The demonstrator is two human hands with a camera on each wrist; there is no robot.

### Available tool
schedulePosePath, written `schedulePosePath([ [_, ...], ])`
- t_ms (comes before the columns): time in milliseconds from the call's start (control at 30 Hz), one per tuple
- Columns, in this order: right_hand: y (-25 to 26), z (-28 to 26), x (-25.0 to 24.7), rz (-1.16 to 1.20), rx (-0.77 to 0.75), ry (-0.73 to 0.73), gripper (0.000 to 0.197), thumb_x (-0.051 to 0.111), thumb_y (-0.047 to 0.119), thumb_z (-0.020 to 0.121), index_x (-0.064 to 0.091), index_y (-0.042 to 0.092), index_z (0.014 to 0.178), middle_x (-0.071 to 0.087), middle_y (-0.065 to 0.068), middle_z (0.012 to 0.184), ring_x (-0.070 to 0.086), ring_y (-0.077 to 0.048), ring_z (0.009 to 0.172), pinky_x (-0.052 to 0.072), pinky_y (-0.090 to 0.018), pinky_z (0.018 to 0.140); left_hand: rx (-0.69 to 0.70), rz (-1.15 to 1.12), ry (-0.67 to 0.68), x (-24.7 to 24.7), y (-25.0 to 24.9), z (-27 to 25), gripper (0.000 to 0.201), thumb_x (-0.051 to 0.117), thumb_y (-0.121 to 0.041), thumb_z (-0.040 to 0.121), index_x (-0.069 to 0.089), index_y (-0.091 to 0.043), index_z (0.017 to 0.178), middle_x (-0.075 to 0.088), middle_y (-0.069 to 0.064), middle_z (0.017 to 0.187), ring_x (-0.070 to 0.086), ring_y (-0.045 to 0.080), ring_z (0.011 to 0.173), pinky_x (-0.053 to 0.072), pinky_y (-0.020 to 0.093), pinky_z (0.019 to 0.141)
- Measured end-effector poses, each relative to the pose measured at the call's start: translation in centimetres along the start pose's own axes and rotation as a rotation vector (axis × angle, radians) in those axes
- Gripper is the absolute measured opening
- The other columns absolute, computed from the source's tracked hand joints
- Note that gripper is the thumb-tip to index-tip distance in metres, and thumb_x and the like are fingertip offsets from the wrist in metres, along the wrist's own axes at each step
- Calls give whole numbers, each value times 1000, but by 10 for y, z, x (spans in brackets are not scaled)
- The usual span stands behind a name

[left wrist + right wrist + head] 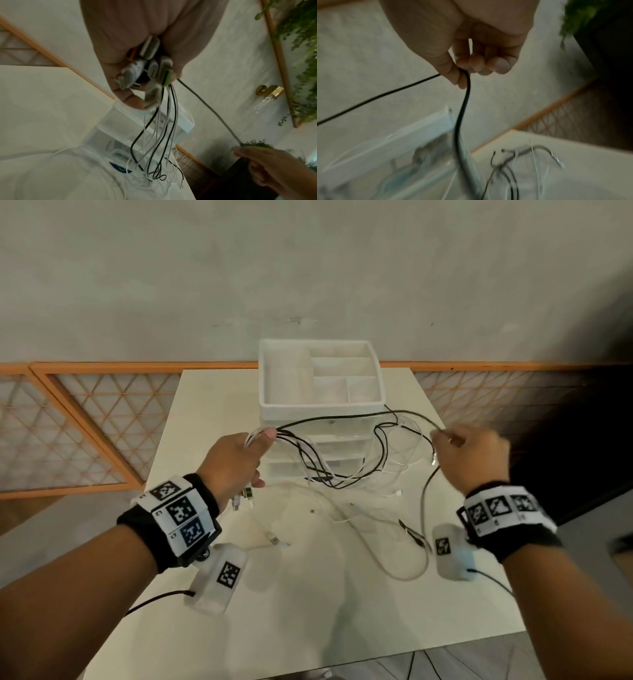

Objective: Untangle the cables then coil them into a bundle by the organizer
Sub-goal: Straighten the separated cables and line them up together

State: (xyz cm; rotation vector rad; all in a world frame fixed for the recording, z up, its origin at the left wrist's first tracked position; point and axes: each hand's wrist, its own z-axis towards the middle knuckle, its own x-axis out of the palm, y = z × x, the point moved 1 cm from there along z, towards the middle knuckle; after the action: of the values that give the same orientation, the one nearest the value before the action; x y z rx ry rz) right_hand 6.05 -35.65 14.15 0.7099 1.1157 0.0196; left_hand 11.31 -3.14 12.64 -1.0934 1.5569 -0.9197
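Broadly, a matte cream tabletop (308, 604) fills the middle of the head view, a smooth square slab with a pale plaster wall and orange lattice panels behind it. At its far edge, centre frame, stands the organizer (320, 405): a boxy white plastic unit with a partitioned open tray on top and clear drawers stacked beneath. In front of it, mid-frame and spreading toward the right, lie the cables (346, 477), thin round cords in glossy black and soft white, looped over one another in a loose tangle, some strands lifted off the surface, others trailing flat with small metal-tipped plugs. The left hand (236, 460), left of centre, has its grip closed round a gathered handful of these cords; the left wrist view shows the plugs (149, 70), blunt oblong white and grey housings with one green tongue, bunched in the palm while the cords hang down in a sheaf. The right hand (474, 453), at right of frame, pinches a single black cable (464, 102) between thumb and curled fingers; that cord runs taut across to the left hand and also droops below toward the tangle.
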Motion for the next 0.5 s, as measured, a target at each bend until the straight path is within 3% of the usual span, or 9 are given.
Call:
schedulePosePath([
  [100,1,19,-25,8,85,-107,34,62,42,93,76,11,92,65,-7,75,54,-27,74,38,-28,71,-23,47,-77,-5,9,5,50,58,-55,91,57,-8,74,55,-1,49,56,18,48,58,44,75],
  [167,1,29,-28,67,100,-73,37,61,48,93,75,14,94,68,-7,81,59,-27,78,41,-30,72,-29,161,-43,-2,13,4,52,54,-55,93,60,-6,75,64,2,53,58,20,53,49,32,63],
  [267,24,33,-28,448,-13,-10,34,58,54,92,72,24,82,66,0,69,60,-20,62,50,-36,65,-30,234,45,7,18,1,48,55,-48,95,64,-6,73,64,2,48,56,23,54,41,27,56],
  [333,40,35,-29,614,-52,-13,32,55,52,94,69,25,84,69,1,69,59,-16,55,51,-36,62,-48,244,93,13,19,1,43,56,-42,96,65,-7,74,60,2,44,52,23,53,39,25,51],
  [400,50,37,-26,616,-88,2,24,52,46,98,65,28,88,73,1,77,62,-16,56,50,-34,60,-61,246,126,15,19,1,38,54,-35,98,66,-6,77,60,0,46,47,21,47,35,23,46],
  [500,50,45,-20,615,-81,-35,15,51,34,100,61,35,90,75,0,87,64,-18,56,51,-33,62,-70,193,134,15,17,3,26,51,-23,100,62,-5,84,58,-2,51,45,15,36,36,27,50],
])
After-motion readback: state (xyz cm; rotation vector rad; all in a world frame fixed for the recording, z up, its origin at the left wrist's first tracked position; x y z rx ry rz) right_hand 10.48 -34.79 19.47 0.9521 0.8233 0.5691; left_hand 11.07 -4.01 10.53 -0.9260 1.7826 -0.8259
